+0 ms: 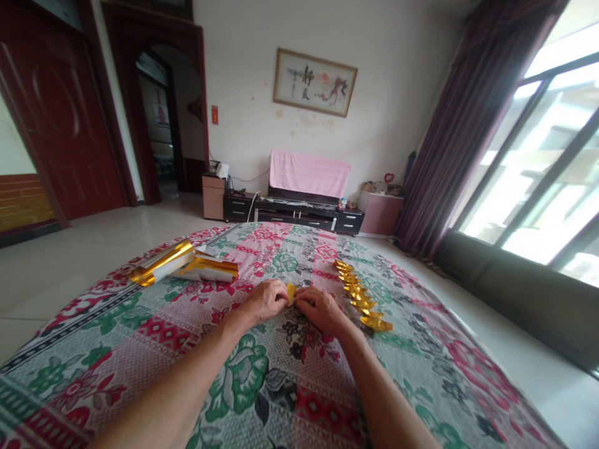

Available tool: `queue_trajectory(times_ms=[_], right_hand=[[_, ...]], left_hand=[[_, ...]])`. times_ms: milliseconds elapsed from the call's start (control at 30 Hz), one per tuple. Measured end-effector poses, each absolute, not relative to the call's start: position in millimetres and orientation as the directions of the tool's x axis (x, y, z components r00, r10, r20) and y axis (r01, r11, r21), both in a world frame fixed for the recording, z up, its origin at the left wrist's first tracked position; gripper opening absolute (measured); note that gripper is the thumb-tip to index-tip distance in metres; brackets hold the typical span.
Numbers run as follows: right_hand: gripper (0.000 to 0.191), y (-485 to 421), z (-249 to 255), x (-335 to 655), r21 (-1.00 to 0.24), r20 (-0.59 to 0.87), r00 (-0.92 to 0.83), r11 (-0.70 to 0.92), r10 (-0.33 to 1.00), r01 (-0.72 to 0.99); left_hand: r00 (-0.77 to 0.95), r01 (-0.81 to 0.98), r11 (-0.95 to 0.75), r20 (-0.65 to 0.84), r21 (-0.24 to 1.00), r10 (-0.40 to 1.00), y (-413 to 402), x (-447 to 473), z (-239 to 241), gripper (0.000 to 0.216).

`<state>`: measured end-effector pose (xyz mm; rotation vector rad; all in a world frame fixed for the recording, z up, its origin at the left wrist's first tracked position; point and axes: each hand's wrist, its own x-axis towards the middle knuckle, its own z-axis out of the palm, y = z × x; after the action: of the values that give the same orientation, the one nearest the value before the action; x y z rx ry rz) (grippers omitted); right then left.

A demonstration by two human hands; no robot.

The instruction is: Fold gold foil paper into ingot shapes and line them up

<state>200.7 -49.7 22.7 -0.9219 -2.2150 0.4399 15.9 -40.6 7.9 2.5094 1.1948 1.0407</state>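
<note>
Between my two hands is a small piece of gold foil paper [291, 292], just above or on the flowered cloth. My left hand [267, 300] pinches its left side with fingers closed. On its right edge, the fingertips of my right hand [321, 308] are pressed together. Folded gold paper ingots [358, 297], several of them, run in a row on the cloth right of my right hand. To the left of my left hand lie curled gold foil sheets [187, 265] with white undersides.
A flowered tablecloth [238, 374] in red, green and grey covers the round table under my arms. Beyond it stands a low black cabinet [302, 216] with a pink towel [309, 171] draped over a screen. A purple curtain [449, 137] and window are at the right.
</note>
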Motion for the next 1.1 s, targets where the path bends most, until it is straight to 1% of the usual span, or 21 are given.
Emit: queue_trajectory(times_ms=[200, 500, 667, 867, 1100], right_hand=[[0.017, -48, 18, 197, -0.509, 0.485, -0.458, 0.666, 0.745, 0.546], [0.015, -45, 11, 191, -0.449, 0.503, -0.397, 0.625, 0.767, 0.638], [0.016, -47, 10, 189, -0.435, 0.524, -0.369, 0.614, 0.767, 0.659], [0.014, -47, 10, 187, -0.444, 0.495, -0.337, 0.567, 0.801, 0.693], [0.015, -48, 11, 187, -0.436, 0.497, -0.347, 0.575, 0.795, 0.692]], left_hand=[[0.442, 0.609, -0.656, 0.495, 0.446, 0.748, -39, 15, 9, 0.016], [0.449, 0.615, -0.665, 0.505, 0.424, 0.737, -39, 14, 8, 0.014], [0.46, 0.608, -0.677, 0.511, 0.415, 0.726, -37, 14, 7, 0.014], [0.461, 0.614, -0.677, 0.513, 0.405, 0.724, -37, 13, 6, 0.014], [0.47, 0.616, -0.685, 0.516, 0.39, 0.716, -38, 13, 6, 0.014]])
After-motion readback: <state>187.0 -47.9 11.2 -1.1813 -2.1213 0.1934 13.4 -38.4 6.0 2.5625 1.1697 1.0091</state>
